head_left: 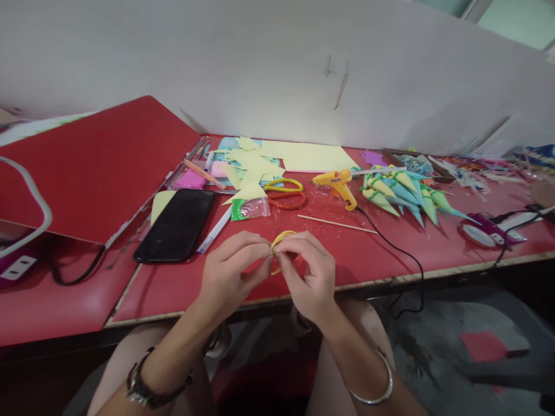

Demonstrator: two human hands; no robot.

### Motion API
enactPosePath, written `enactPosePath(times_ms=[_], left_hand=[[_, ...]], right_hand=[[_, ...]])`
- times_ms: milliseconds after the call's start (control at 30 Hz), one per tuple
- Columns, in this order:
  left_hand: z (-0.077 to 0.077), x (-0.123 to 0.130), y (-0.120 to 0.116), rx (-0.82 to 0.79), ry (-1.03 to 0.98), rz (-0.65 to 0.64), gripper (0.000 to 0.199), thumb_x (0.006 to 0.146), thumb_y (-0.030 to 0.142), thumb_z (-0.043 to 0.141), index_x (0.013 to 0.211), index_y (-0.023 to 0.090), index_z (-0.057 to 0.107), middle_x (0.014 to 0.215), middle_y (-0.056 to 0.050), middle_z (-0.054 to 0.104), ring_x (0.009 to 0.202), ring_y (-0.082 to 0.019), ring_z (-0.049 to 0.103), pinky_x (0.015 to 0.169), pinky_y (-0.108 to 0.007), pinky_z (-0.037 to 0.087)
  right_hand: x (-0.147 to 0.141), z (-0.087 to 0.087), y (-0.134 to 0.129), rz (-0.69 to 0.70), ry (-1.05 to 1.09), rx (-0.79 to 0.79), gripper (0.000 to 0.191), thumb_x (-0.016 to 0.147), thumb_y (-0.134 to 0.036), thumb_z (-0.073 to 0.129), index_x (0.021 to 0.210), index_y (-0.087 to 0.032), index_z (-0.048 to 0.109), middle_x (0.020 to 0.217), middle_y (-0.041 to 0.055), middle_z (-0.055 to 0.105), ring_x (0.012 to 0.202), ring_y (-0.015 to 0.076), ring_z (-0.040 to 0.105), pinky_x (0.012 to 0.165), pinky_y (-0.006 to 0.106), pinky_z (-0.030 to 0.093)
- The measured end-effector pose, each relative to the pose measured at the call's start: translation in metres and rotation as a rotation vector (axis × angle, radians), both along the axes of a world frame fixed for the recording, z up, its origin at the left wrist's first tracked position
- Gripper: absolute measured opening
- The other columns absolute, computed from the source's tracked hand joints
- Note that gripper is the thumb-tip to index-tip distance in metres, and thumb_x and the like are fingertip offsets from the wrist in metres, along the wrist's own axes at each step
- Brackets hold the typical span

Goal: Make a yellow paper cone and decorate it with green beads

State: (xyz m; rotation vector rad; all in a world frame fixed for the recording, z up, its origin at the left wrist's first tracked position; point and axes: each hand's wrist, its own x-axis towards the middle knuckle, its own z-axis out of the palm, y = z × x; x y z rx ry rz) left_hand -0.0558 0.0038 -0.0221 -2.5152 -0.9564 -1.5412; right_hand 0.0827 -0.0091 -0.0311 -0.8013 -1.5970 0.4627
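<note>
Currently, both hands are meeting over the near edge of the red table (373, 254), which is lying beneath and beyond them. A large red board (99, 167) is resting tilted, well up and to the left of the left hand (228, 277). A yellow paper sheet (312, 156) is lying flat far beyond the right hand (310, 280), against the white wall. A cluster of blue and green paper cones (401, 193) is sitting well beyond and to the right of the right hand. A black phone (177, 224) is lying face up just beyond and left of the left hand. A yellow glue gun (338, 184) is resting beyond the right hand, its black cord trailing off the table edge to the right. Scissors (285, 193) with yellow and orange handles are lying directly beyond both hands, with a small plastic bag (249, 208) just left of them. A thin wooden stick (336, 224) is lying just beyond the right hand.

The left hand is pinching closed on a thin yellow strip (281, 236), fingertips together. The right hand is likewise clamping the same strip, thumb and forefinger pressed on it. The strip is curving in a loop above and between the two sets of fingertips, which are touching each other.
</note>
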Motion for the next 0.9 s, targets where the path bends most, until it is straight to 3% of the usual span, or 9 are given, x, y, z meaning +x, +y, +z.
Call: enactPosePath(times_ms=[900], left_hand=[[-0.0019, 0.0003, 0.0015, -0.053, -0.024, -0.015, 0.011, 0.077, 0.007, 0.053, 0.075, 0.018, 0.054, 0.068, -0.003, 0.062, 0.063, -0.012, 0.058, 0.059, -0.022, 0.048]], right_hand=[[0.0001, 0.001, -0.0002, -0.011, -0.03, 0.025, 0.014, 0.081, -0.009, 0.05, 0.082, -0.02, 0.058, 0.079, 0.002, 0.061, 0.076, 0.0128, 0.057, 0.065, 0.025, 0.047]])
